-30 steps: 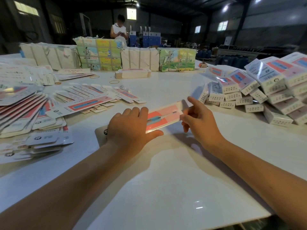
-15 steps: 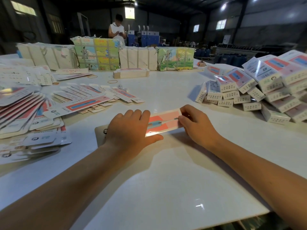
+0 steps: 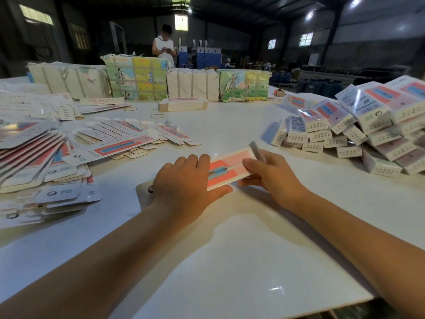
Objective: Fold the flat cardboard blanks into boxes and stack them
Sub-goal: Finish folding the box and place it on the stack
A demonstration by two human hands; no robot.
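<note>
Pink-and-white cardboard blank [image 3: 230, 168] on white counter [image 3: 230, 254].
Light, creasable, best held by its edges; left hand [image 3: 184, 183] presses it flat, right hand [image 3: 272, 174] apparently pinches its end.

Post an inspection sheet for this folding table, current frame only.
Surface: white table, glossy.
Job's things: box at centre, partly folded, end flap raised; flat blanks fanned at left; folded boxes piled at right; small stack of blanks far centre.
Clutter: rubber bands loose on the table; wrapped bundles lined along the far edge.
Hands: left hand lies on the box's left end; right hand grips its right end.
Cables: nothing seen.
Surroundings: dim warehouse; a person stands behind the bundles.
</note>
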